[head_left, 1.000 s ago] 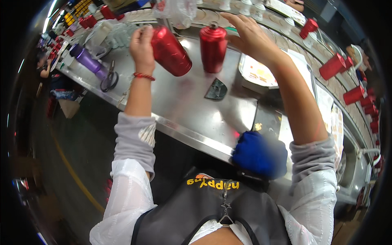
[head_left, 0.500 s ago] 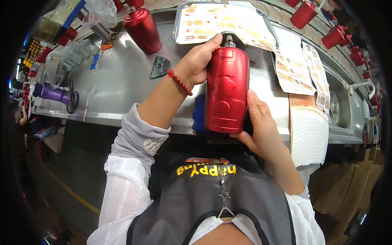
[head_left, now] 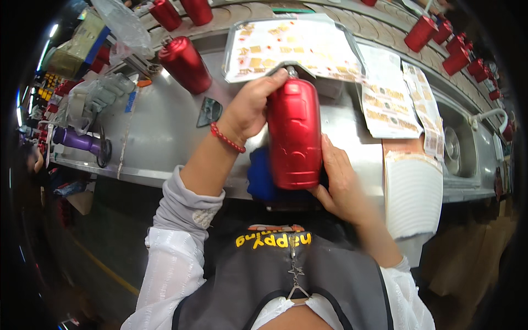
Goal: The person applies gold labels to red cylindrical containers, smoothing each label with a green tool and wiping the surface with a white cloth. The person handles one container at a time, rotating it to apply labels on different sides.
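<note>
A glossy red bottle (head_left: pixel 295 135) with raised shapes on its side is held between my two hands over the near edge of the steel bench. My left hand (head_left: pixel 250 107), with a red bead bracelet at the wrist, grips its neck and upper left side. At the lower right side and base, my right hand (head_left: pixel 342 184) clasps it with thumb and fingers. The bottle's neck points away from me. Under it lies a blue cloth (head_left: pixel 260 175), partly hidden. Beyond my left hand are a dark flat scraper-like piece (head_left: pixel 209 111) and another red bottle (head_left: pixel 186 65).
A tray (head_left: pixel 226 60) bears sheets of gold and red decals. More decal sheets (head_left: pixel 389 93) lie at its right, by a stack of white ribbed sheets (head_left: pixel 413 190) and a sink (head_left: pixel 461 146). At left lie a purple bottle (head_left: pixel 77 140) and plastic bag (head_left: pixel 107 91). A conveyor (head_left: pixel 379 19) carries red bottles.
The view has shifted slightly, so the bench things sit lower in it. Both hands keep hold of the bottle, which has turned a little.
</note>
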Available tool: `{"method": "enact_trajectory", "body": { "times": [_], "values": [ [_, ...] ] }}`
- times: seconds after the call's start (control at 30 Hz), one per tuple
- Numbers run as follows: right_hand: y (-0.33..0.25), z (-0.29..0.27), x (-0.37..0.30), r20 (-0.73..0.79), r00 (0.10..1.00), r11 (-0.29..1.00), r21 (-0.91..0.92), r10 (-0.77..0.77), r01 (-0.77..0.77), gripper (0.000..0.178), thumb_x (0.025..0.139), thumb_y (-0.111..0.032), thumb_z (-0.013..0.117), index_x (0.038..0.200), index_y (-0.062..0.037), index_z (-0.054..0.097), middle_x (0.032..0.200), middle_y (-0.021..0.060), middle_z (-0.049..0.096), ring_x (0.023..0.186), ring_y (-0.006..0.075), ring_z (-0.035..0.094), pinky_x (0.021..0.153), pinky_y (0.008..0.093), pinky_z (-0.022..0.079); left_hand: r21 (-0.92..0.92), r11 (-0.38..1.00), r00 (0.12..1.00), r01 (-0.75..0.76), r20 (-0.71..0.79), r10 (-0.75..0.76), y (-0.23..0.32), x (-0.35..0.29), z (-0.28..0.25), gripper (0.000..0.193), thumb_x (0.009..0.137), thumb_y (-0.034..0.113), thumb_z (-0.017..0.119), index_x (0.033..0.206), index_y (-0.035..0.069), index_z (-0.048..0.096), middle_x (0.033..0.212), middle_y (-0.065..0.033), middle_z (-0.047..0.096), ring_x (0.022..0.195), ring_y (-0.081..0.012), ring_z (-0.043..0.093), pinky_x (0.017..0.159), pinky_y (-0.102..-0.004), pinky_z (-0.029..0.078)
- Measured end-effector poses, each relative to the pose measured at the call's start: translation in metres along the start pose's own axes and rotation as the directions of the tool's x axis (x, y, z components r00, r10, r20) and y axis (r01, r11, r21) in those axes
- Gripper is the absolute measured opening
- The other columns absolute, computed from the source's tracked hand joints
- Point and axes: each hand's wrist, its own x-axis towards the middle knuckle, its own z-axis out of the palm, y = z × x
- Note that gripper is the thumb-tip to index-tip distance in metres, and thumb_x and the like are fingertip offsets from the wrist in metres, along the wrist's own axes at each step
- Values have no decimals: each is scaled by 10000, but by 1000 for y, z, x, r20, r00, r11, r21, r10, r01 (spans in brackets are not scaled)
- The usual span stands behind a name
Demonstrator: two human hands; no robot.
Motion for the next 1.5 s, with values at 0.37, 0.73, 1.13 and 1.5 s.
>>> {"method": "enact_trajectory", "body": {
  "times": [0.37,0.73,1.13,1.5],
  "values": [
    [84,-81,55,-107,993,976,-204,57,-78,453,901,19,619,1339,-99,641,1353,190,585,1191,371,566,1030,422,459,270,945,945,-183,-218,245,-21,-11,8,510,1078,381,499,1409,-3,446,1290,-110,616,1147,-161,627,984,-315,520],
    [227,-83,191,180,942,564,-826,283,-12,405,880,-145,702,1259,-286,718,1373,44,565,1311,269,491,955,451,542,415,885,927,-209,-204,315,-44,-22,-1,599,1086,426,438,1504,6,348,1389,-111,565,1183,-143,603,955,-272,510],
    [215,-70,175,154,956,657,-752,249,-50,339,896,-208,681,1225,-252,753,1432,71,562,1347,270,478,996,399,530,426,879,927,-215,-195,321,-54,-26,-10,622,1084,429,441,1541,33,294,1347,-103,601,1143,-135,633,923,-273,523],
    [219,-69,189,141,938,596,-799,315,-80,358,872,-204,694,1225,-203,750,1430,94,557,1370,277,467,1024,400,514,373,908,934,-192,-214,286,-51,-27,-7,634,1080,428,453,1548,41,274,1301,-83,628,1124,-121,627,953,-278,505]
  ]
}}
